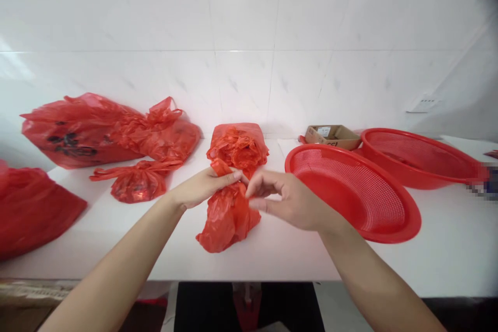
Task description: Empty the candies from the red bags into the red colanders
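Observation:
A small red plastic bag (229,218) rests on the white table in front of me, its upper part gathered and twisted. My left hand (210,185) is closed on the neck of this bag, with a strip of red plastic standing up beside the thumb. At the bag's right side is my right hand (286,197), its fingers curled toward the neck; its fingertips are blurred, and what they hold, if anything, cannot be made out. Just behind both hands lies a pile of crumpled red bags (238,145).
Large filled red bags (85,132) and a small tied red bag (139,184) lie left; another red bag (35,210) is at the left edge. To the right are a red perforated basket (350,192), a second basket (420,158) and a cardboard box (332,136).

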`<state>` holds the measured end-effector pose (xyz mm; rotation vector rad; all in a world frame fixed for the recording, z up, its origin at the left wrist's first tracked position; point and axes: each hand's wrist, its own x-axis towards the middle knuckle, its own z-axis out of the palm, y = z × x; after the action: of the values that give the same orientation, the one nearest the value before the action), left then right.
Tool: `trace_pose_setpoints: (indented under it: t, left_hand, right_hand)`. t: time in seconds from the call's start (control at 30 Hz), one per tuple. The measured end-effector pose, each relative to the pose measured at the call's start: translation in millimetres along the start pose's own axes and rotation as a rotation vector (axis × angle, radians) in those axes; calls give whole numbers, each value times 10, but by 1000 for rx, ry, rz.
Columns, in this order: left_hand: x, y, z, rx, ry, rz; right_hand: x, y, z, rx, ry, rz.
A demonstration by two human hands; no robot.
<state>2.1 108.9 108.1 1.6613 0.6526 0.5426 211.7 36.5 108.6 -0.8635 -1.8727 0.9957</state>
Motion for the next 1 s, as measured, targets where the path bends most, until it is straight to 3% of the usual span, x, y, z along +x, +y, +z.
trace_pose_setpoints:
  t: [0.07,0.17,0.23,0.37,0.43,0.5,0.57,0.63,0.73,0.87,1.0]
  left_hand:
    - [-31,12,-18,122,-15,32]
    - [-54,-9,-21,250,7,44]
    - [-55,-70,4,284,38,67]
    - [-33,-272,118,440,287,130]
    - [-16,-354,180,569,441,180]
    - [-1,-388,220,673,513,256]
    - [8,-378,230,715,494,330]
    - [4,-357,213,715,398,352]
    - [-47,-388,159,686,310,268]
    - [-258,-595,10,653,384,65]
    - [-578,-867,-202,640,508,-102]
  right_hand:
    - [7,-7,45,-2,-21,-8]
    - [139,219,120,19,183,9]
    - [241,443,187,32,235,31]
    - [298,746,325,95,200,112]
    - [268,788,358,170,145,163]
    - [238,793,354,244,74,192]
    - [223,791,322,288,57,171]
    - [215,796,288,258,120,117]
    - [179,823,281,29,257,81]
    - [50,971,333,-457,273,79]
    - [-134,1320,288,-554,252,187]
